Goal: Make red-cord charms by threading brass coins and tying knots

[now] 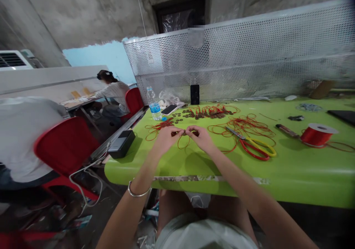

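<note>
Both hands nearly together, centre of frame, fingertips meeting over the near-middle of the green surface (172,167). Left hand (165,137) pinched on a small dark piece (184,132); right hand (202,138) pinched on it from the other side. Piece sits between the fingertips, mostly covered, exact shape can't tell. Thin red cord loop (179,142) hangs just below it. Silver bracelet (138,195) on left wrist.

Just left of left hand: red cord bundle (161,125), partly behind the hand. Beyond the hands, upper centre of the surface: pile of dark round pieces (210,111) with red cords among them, some loose discs at its left. Right of right hand: loose red cord tangle (249,125), then scissors (251,145), one red handle, one yellow, blades pointing upper left. Further right, red spool (317,134), standing on its end, strand trailing right.

Left part of surface: clear bottle (154,105) with blue label, upright; blue cap (164,119) near its base; one phone (169,109) lying flat beside it; black box (121,144) near left edge. Second phone (195,94) upright, at the perforated panel (235,57). Far left of frame: person in white top (30,127), on red chair (63,145).
</note>
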A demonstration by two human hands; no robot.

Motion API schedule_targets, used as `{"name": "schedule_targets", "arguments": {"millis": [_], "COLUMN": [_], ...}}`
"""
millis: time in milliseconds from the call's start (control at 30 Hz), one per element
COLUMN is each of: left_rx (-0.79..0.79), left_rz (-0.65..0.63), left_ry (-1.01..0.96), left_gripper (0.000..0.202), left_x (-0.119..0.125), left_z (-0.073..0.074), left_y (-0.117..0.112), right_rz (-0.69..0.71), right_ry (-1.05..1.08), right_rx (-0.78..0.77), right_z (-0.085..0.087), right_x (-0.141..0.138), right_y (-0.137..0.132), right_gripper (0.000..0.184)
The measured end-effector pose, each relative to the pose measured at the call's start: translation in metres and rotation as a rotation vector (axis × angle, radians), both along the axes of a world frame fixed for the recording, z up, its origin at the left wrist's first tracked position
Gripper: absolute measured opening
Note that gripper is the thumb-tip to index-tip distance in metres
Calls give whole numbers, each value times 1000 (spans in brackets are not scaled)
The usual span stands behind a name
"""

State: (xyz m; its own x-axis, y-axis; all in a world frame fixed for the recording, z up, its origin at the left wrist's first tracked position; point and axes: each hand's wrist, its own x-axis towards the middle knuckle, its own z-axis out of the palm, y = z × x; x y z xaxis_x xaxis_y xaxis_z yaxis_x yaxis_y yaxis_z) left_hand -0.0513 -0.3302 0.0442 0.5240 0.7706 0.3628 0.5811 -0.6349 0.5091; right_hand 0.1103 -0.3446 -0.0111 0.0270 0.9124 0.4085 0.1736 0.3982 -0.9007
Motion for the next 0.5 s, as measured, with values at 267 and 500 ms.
{"name": "schedule_targets", "arguments": {"millis": [267, 500], "left_rx": [-131, -314], "left_rz": [3, 14], "left_ry": [-95, -212], "left_gripper": [25, 27], "left_x": [-4, -10], "left_z": [-3, -9], "left_y": [4, 14], "right_rz": [47, 113], "right_ry": [103, -64], "right_rx": [-77, -164], "right_z": [-2, -9], "right_x": [0, 2], "right_y": [2, 6], "right_gripper": [33, 32]}}
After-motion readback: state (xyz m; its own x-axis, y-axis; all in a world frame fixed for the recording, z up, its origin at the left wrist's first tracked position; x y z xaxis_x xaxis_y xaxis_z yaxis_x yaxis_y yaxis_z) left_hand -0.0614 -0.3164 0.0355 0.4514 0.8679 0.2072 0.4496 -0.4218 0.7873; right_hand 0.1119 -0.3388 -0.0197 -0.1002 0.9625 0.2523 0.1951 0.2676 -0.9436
